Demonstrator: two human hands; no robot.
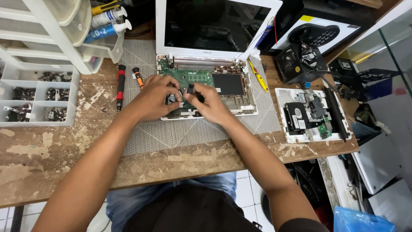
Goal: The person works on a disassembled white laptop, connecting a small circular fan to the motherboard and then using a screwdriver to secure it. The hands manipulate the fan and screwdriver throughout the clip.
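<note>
left hand (155,98): ours, resting on the front left of the opened laptop (206,88), fingers curled down onto the lower edge of the base; grip looks clenched loosely over the chassis, but we can't tell if anything small is pinched under it
right hand (209,103): grip closed around a small black part (190,89), held upright between thumb and fingers just above the base, right beside the left hand
laptop: white, bottom cover off, green board (186,76) and a black panel (228,83) showing, screen tilted back; sits on a grey woven mat (141,133) in the middle of the bench (47,159)
in the way: both our hands cover the front strip of the base, so what's under them is hidden
left of the laptop: a red-and-black screwdriver (120,86) and a shorter orange-and-black screwdriver (137,77) lying on the mat edge, near the left hand but not touching
far left: clear compartment tray (36,96) with small dark metal bits, white drawer unit (56,30) behind it with tubes (105,25) on top
right of the laptop: yellow tool (259,77) lying along the chassis edge, then a white cover shell (312,115) holding a black drive and loose parts, well apart from our hands
back right: black box-shaped unit (300,62)
</note>
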